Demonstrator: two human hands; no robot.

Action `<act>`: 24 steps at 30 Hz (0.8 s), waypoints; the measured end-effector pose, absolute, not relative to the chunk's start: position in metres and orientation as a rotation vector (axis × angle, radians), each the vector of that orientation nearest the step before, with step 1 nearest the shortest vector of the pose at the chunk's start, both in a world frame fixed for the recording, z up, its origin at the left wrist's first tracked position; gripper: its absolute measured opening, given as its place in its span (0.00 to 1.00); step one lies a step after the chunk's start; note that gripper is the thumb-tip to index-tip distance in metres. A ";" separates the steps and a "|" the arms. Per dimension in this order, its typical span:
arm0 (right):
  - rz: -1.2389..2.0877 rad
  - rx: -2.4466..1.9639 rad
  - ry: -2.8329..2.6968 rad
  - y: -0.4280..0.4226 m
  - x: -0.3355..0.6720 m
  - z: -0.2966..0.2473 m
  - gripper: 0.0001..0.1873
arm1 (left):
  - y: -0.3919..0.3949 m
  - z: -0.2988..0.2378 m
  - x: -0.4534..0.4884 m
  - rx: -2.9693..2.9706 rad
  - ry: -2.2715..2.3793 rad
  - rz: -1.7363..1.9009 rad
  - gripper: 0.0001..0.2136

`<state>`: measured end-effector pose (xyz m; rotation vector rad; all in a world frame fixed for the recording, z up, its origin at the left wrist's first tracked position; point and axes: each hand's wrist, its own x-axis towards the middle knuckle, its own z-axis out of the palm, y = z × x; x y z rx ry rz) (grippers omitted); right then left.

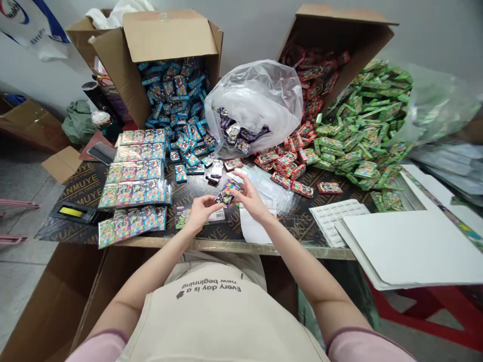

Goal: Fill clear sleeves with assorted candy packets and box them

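Between both hands, above the middle of the table, is a small purple printed packet (228, 193). My left hand (202, 210) pinches its lower left side, and my right hand (250, 195) grips its right side. Just behind it, a few small packs with white faces (216, 170) lie on the dark table. A flat printed card with a barcode (217, 215) lies under my left hand. Clear plastic sleeves (277, 190) and a white sheet (256, 227) lie beneath and beside my right wrist. Further left are stacked rows of wrapped multicoloured packets (130, 193).
A tipped cardboard box (169, 37) spills blue packets (181, 108). Beside it sits a clear bag (260, 90) of purple packets. Red packets (313, 85) and green packets (373, 120) are heaped to the right. White cardboard sheets (411, 246) overhang the front right edge.
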<state>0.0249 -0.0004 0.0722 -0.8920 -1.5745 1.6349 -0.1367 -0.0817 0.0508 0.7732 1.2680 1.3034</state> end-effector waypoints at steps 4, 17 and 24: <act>1.101 -0.919 -1.740 -0.033 0.045 0.065 0.20 | -0.086 0.063 -0.132 0.519 1.216 1.348 0.21; 0.347 -0.803 -2.231 -0.065 0.070 0.048 0.42 | -0.099 0.068 -0.121 0.561 1.262 1.154 0.18; 0.764 -0.763 -1.979 -0.067 0.055 0.050 0.45 | -0.112 0.070 -0.108 0.462 1.038 1.083 0.21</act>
